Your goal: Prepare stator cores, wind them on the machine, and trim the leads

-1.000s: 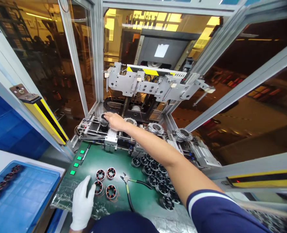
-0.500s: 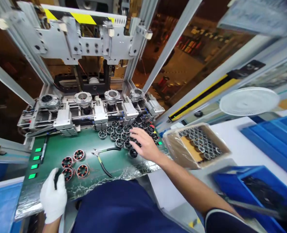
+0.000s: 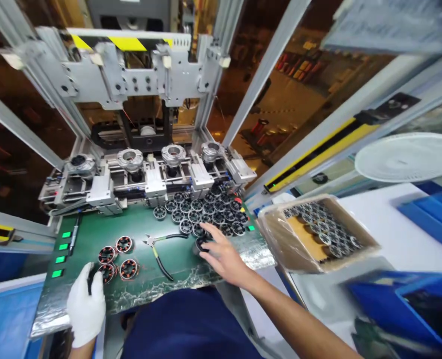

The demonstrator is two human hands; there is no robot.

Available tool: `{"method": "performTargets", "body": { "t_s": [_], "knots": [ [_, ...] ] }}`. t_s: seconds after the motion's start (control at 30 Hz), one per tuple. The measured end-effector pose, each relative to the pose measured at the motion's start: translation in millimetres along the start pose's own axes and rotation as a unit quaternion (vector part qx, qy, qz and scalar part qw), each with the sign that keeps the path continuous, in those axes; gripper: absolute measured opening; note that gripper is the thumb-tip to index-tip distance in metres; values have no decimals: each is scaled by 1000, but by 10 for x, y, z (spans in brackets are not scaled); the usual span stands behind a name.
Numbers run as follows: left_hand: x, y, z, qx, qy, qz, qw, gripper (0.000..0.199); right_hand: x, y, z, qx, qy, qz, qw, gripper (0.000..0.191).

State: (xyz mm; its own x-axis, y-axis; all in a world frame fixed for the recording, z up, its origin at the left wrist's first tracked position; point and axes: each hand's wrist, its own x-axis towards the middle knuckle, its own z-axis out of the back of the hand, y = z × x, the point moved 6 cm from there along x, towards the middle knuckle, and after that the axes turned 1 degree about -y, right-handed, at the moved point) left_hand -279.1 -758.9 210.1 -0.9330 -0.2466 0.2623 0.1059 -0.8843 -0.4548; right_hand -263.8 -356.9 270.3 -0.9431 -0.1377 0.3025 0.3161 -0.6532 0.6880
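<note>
A: Left?
B: Left hand (image 3: 86, 306) half open, nothing seen gripped; wound rings (image 3: 121, 269) just beside.
A: Changed, right?
B: Black ring (image 3: 198, 246) is now drawn before the cluster (image 3: 209, 208), seemingly singled out; right hand (image 3: 225, 258) part-curled, firm hold cannot be told.

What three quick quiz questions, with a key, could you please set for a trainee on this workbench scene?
1. How many orange-wound rings lie by the gloved left hand?
a) two
b) four
c) six

2. Fill the gap: the cutters lie on a work surface coloured ____.

3. True or false, of the right hand: it is gripping the cutters.

Key:
1. b
2. green
3. False; its fingers are at a dark ring.
</note>
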Motion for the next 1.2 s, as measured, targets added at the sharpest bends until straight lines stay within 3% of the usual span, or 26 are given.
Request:
{"method": "performTargets", "body": {
  "t_s": [0.13,0.27,0.4,0.5,0.6,0.73,1.0,1.2],
  "knots": [
    [-37,48,-2,-16,-13,-14,1000,59,704,250,240,186,47,2,981,13],
    [-62,128,-21,-30,-11,-13,999,54,1791,517,327,156,21,130,979,10],
    [-89,201,-37,-35,-13,-12,999,50,2825,628,51,86,15,190,978,2],
    [-124,254,-48,-32,-25,-18,999,47,3297,675,-240,41,37,215,975,6],
    [-165,293,-71,-25,-26,-25,999,47,3467,649,-487,2,72,227,971,5],
    [-190,303,-87,-25,-19,-27,999,48,3473,554,-660,-41,109,230,966,6],
    [-173,295,-99,-24,-15,-31,999,50,3578,594,-735,-112,145,216,959,5],
    [-188,308,-119,-21,-12,-37,999,49,3507,589,-734,-143,140,206,958,6]
  ]
}}
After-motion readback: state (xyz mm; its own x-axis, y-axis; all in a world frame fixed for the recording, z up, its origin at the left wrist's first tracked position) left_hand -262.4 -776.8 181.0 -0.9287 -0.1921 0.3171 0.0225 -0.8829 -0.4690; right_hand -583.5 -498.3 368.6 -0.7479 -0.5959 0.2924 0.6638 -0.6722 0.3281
